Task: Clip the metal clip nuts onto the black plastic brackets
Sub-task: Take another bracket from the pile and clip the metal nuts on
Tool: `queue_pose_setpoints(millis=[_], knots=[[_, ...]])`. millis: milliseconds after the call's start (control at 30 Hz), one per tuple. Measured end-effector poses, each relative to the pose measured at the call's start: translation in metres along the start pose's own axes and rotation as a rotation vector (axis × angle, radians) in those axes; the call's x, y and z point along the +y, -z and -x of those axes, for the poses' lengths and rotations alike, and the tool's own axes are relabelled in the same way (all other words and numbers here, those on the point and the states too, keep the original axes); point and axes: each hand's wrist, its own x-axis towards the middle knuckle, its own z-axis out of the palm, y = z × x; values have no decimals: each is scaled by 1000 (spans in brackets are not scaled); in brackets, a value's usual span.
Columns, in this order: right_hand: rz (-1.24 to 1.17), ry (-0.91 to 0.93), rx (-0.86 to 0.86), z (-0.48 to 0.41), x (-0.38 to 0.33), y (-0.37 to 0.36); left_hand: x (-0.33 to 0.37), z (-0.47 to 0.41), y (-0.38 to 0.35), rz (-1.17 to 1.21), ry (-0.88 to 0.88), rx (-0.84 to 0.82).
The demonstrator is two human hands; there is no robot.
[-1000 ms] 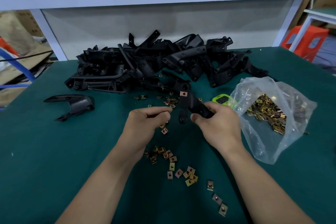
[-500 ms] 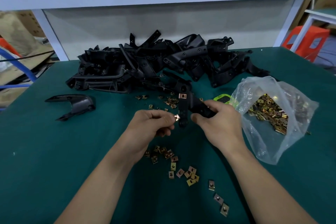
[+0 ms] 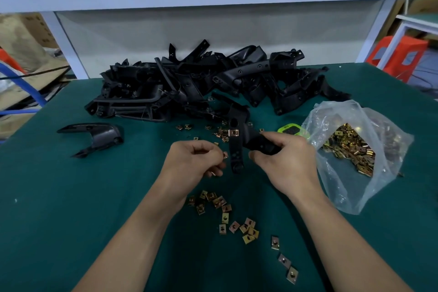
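My right hand (image 3: 284, 161) grips a black plastic bracket (image 3: 237, 147) above the green table, its long arm pointing down toward me. One metal clip nut (image 3: 234, 133) sits clipped on the bracket's upper part. My left hand (image 3: 194, 161) pinches another clip nut (image 3: 225, 155) at its fingertips, right beside the left edge of the bracket's arm. Loose clip nuts (image 3: 225, 213) lie scattered on the table below my hands, and more lie behind the bracket (image 3: 220, 134).
A big pile of black brackets (image 3: 201, 85) fills the back of the green table (image 3: 71, 208). A single bracket (image 3: 94, 135) lies at the left. A clear plastic bag of clip nuts (image 3: 350, 149) sits at the right, with a green device (image 3: 290, 130) next to it.
My left hand has moved right with the clip nut, up to the bracket's arm. The right hand has turned the bracket slightly; its arm now hangs lower.
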Motion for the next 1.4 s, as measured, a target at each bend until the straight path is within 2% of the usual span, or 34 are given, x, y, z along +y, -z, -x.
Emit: queue_pose_setpoints(millis=[233,400,533,800,1033,1300,1400], knots=[[71,-8,-68,-1,4,-4,-5,0,-1,-143,-45,-66],[73,-20,-63,0,8,-4,-8,-2,-5,-18,-35,9],[73,-33,-40,-1,7,-3,-6,-3,-5,49,1,5],[87,-10,-55,1,5,-3,-4,-2,-3,52,-2,-4],[127,-5,2,4,1,-5,-4,-1,-7,98,0,65],[228,-21,7,6,2,-7,-7,2,-16,7,29,143],[185,-51,-34,5,1,-8,-6,2,-23,79,-5,253]])
